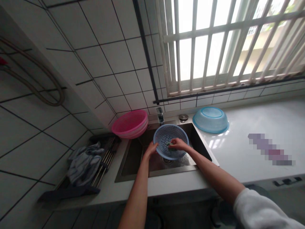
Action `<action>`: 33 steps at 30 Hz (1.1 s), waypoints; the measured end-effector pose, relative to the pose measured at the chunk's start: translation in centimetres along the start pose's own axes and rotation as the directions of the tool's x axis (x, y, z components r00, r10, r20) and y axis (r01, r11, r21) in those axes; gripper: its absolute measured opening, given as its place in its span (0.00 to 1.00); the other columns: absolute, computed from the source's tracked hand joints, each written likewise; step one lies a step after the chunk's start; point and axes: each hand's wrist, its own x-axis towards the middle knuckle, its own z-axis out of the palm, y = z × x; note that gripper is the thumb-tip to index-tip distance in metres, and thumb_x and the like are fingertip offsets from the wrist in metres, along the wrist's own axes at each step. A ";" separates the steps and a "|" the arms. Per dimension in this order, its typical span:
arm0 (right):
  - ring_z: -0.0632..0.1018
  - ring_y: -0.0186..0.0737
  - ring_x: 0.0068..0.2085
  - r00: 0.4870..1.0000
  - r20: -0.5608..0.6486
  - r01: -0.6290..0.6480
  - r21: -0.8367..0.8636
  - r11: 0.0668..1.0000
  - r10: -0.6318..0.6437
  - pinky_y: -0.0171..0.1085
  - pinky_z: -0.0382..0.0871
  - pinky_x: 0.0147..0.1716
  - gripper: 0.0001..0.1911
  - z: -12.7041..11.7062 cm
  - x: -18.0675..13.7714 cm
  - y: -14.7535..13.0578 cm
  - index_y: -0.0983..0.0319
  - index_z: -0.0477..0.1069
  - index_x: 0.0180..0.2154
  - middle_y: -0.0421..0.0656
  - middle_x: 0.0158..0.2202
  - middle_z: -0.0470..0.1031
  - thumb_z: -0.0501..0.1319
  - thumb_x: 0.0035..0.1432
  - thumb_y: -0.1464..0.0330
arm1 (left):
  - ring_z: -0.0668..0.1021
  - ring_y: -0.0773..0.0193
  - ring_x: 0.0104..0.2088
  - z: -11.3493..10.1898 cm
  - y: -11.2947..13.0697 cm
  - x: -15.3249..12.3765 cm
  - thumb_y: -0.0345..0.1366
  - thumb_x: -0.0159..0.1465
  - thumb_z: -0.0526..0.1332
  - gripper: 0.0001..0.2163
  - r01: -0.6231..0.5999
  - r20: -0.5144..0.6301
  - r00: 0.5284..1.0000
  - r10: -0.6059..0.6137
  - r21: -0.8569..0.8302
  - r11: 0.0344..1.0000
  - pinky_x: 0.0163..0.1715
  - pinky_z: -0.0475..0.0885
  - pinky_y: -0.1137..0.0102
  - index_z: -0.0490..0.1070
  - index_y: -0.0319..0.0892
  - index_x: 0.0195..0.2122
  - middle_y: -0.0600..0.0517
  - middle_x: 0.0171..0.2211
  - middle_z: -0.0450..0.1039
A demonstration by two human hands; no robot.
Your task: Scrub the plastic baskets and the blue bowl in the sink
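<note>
Over the steel sink (133, 159) I hold a blue perforated colander (166, 135), tilted toward me. My left hand (150, 149) grips its left rim. My right hand (178, 144) is inside the bowl with fingers closed on a small greenish thing that looks like a scrubbing pad (170, 145), pressed against the mesh.
A pink colander stack (130, 123) sits upside down at the sink's left corner. A light blue basin (211, 119) lies upside down on the white counter (262, 127) to the right. The faucet (160, 115) stands behind the sink. A grey cloth (83, 163) lies on a drying rack at left.
</note>
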 end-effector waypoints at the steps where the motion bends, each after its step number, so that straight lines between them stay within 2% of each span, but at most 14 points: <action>1: 0.79 0.43 0.35 1.000 0.031 -0.004 0.173 0.985 -0.002 0.42 0.76 0.39 0.17 -0.8 -0.1 -0.7 0.60 0.73 0.30 0.41 0.28 0.75 0.75 0.46 0.57 | 0.83 0.55 0.36 -0.1 -0.1 0.1 0.35 0.63 0.61 0.18 -0.014 -0.008 1.000 0.014 0.001 1.000 0.38 0.80 0.61 0.74 0.37 0.53 0.47 0.36 0.82; 3: 0.81 0.42 0.40 0.998 0.059 -0.051 0.560 0.827 0.022 0.43 0.78 0.40 0.18 -2.3 -0.2 -1.9 0.58 0.74 0.41 0.42 0.37 0.79 0.70 0.55 0.54 | 0.83 0.52 0.42 -0.4 -0.3 0.3 0.35 0.61 0.63 0.16 -0.066 -0.015 0.998 0.066 0.013 0.998 0.42 0.80 0.59 0.75 0.37 0.50 0.46 0.38 0.82; 5: 0.82 0.43 0.43 0.996 0.077 -0.090 0.796 0.599 0.046 0.46 0.80 0.44 0.15 -3.5 0.0 -2.6 0.57 0.72 0.46 0.43 0.42 0.81 0.67 0.61 0.58 | 0.83 0.50 0.46 -0.6 -0.4 0.5 0.35 0.60 0.64 0.15 -0.105 -0.016 0.994 0.106 0.025 0.994 0.46 0.80 0.58 0.76 0.37 0.48 0.46 0.40 0.83; 7: 0.82 0.42 0.43 0.990 0.085 -0.124 0.898 0.422 0.110 0.45 0.81 0.45 0.09 -4.3 0.4 -2.6 0.59 0.72 0.45 0.44 0.42 0.82 0.64 0.63 0.64 | 0.83 0.50 0.46 -0.6 -0.4 0.6 0.33 0.60 0.64 0.14 -0.102 -0.017 0.995 0.103 0.033 0.994 0.48 0.79 0.56 0.76 0.37 0.47 0.46 0.40 0.83; 9: 0.82 0.39 0.37 0.979 0.096 -0.152 0.931 0.331 0.180 0.39 0.82 0.39 0.04 -4.8 0.9 -2.2 0.60 0.72 0.41 0.44 0.37 0.81 0.62 0.63 0.68 | 0.83 0.50 0.46 -0.7 -0.3 0.7 0.32 0.60 0.64 0.14 -0.084 -0.020 0.996 0.085 0.046 0.995 0.49 0.79 0.56 0.76 0.37 0.47 0.46 0.40 0.83; 11: 0.79 0.35 0.29 0.973 0.098 -0.158 0.942 0.296 0.210 0.34 0.79 0.31 0.02 -5.2 1.1 -1.7 0.59 0.72 0.38 0.41 0.30 0.79 0.62 0.64 0.67 | 0.84 0.50 0.45 -0.8 -0.1 0.7 0.31 0.59 0.64 0.13 -0.077 -0.027 0.997 0.079 0.069 0.995 0.49 0.79 0.57 0.77 0.37 0.45 0.46 0.40 0.83; 13: 0.74 0.34 0.25 0.975 0.070 -0.132 0.946 0.296 0.210 0.33 0.77 0.27 0.08 -5.4 1.1 -1.6 0.58 0.71 0.35 0.39 0.26 0.77 0.62 0.66 0.62 | 0.84 0.50 0.45 -1.1 -0.1 0.7 0.31 0.59 0.65 0.12 -0.086 -0.038 0.995 0.090 0.089 0.992 0.49 0.79 0.58 0.77 0.37 0.45 0.46 0.41 0.84; 15: 0.74 0.36 0.25 0.977 0.028 -0.099 0.938 0.332 0.211 0.38 0.79 0.31 0.15 -5.4 0.7 -1.9 0.57 0.69 0.32 0.38 0.24 0.74 0.61 0.66 0.54 | 0.84 0.50 0.45 -1.5 0.0 0.8 0.31 0.60 0.64 0.13 -0.087 -0.053 0.994 0.093 0.106 0.991 0.49 0.80 0.58 0.77 0.37 0.46 0.46 0.42 0.84; 17: 0.75 0.39 0.28 0.977 0.002 -0.084 0.923 0.375 0.212 0.44 0.80 0.38 0.18 -5.3 0.2 -2.5 0.57 0.67 0.29 0.38 0.24 0.73 0.60 0.66 0.52 | 0.84 0.50 0.47 -1.8 0.0 0.8 0.30 0.60 0.63 0.14 -0.090 -0.076 0.992 0.099 0.116 0.989 0.50 0.79 0.58 0.77 0.37 0.47 0.45 0.43 0.84; 20: 0.75 0.40 0.30 0.984 -0.019 -0.052 0.919 0.391 0.175 0.52 0.79 0.49 0.15 -5.3 -0.4 -3.4 0.57 0.65 0.27 0.38 0.24 0.72 0.61 0.63 0.57 | 0.83 0.50 0.49 -2.1 0.0 0.9 0.30 0.60 0.62 0.14 -0.107 -0.096 0.988 0.120 0.132 0.986 0.53 0.78 0.57 0.77 0.36 0.47 0.45 0.43 0.84; 23: 0.72 0.38 0.27 0.985 -0.085 0.026 0.931 0.364 0.147 0.52 0.78 0.52 0.10 -5.7 -0.5 -3.7 0.56 0.67 0.27 0.37 0.22 0.67 0.60 0.60 0.61 | 0.83 0.51 0.48 -2.6 0.0 1.0 0.31 0.60 0.63 0.14 -0.125 -0.094 0.986 0.141 0.151 0.981 0.54 0.78 0.57 0.77 0.37 0.47 0.46 0.43 0.84; 25: 0.72 0.37 0.27 0.985 -0.095 0.047 0.952 0.304 0.144 0.46 0.81 0.47 0.04 -6.3 -0.4 -3.7 0.57 0.73 0.33 0.36 0.22 0.66 0.61 0.58 0.65 | 0.83 0.51 0.49 -3.2 -0.1 1.1 0.31 0.60 0.63 0.15 -0.128 -0.115 0.983 0.146 0.153 0.980 0.54 0.77 0.57 0.77 0.37 0.48 0.46 0.43 0.84; 29: 0.76 0.33 0.31 0.995 0.035 -0.043 0.995 0.086 0.096 0.30 0.80 0.29 0.19 -7.4 -0.2 -3.6 0.57 0.74 0.48 0.39 0.33 0.75 0.60 0.54 0.73 | 0.83 0.51 0.50 -4.4 -0.3 1.2 0.32 0.62 0.61 0.17 -0.105 -0.167 0.978 0.127 0.136 0.985 0.54 0.77 0.57 0.76 0.36 0.51 0.44 0.45 0.84; 33: 0.81 0.33 0.39 0.989 0.091 -0.090 0.996 -0.019 0.117 0.25 0.77 0.24 0.22 -7.9 -0.2 -3.8 0.55 0.71 0.51 0.43 0.44 0.78 0.58 0.56 0.78 | 0.83 0.52 0.51 -4.9 -0.4 1.1 0.32 0.63 0.60 0.16 -0.101 -0.180 0.975 0.132 0.171 0.980 0.55 0.76 0.58 0.76 0.37 0.52 0.42 0.49 0.83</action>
